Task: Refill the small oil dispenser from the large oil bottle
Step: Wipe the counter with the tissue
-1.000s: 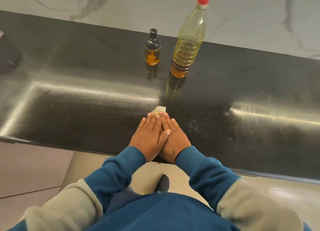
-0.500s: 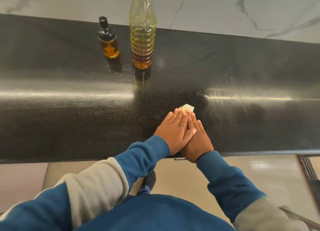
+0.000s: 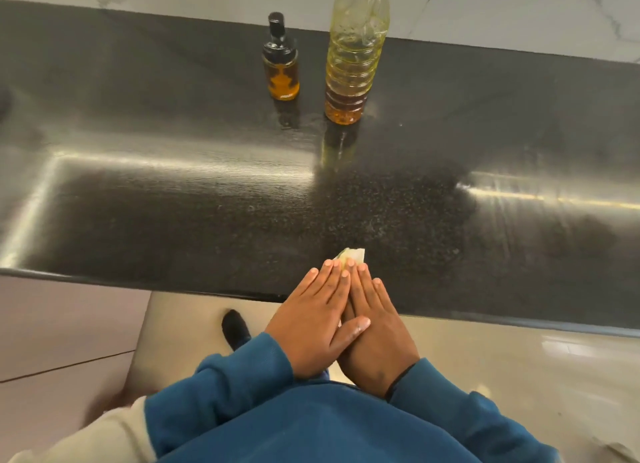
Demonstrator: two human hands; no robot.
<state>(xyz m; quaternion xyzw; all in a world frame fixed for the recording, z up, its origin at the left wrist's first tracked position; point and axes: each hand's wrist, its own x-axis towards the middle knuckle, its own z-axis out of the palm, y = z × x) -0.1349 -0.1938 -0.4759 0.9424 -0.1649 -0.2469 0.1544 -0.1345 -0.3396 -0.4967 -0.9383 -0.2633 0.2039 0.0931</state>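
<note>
The small oil dispenser, glass with a black spout cap and amber oil, stands upright at the back of the black counter. Right beside it stands the large plastic oil bottle, partly filled with yellow oil; its top is cut off by the frame. My left hand lies flat with straight fingers, overlapping my right hand, also flat. Both press a small pale folded tissue at the counter's near edge, well short of the bottles.
A white marble wall runs behind the counter. Below the counter edge is a pale tiled floor and my dark-socked foot. Bright light streaks reflect on the counter.
My stacked hands with the tissue have slid back toward the near edge of the counter, and the camera has shifted, so the bottles appear nearer the frame's centre.
</note>
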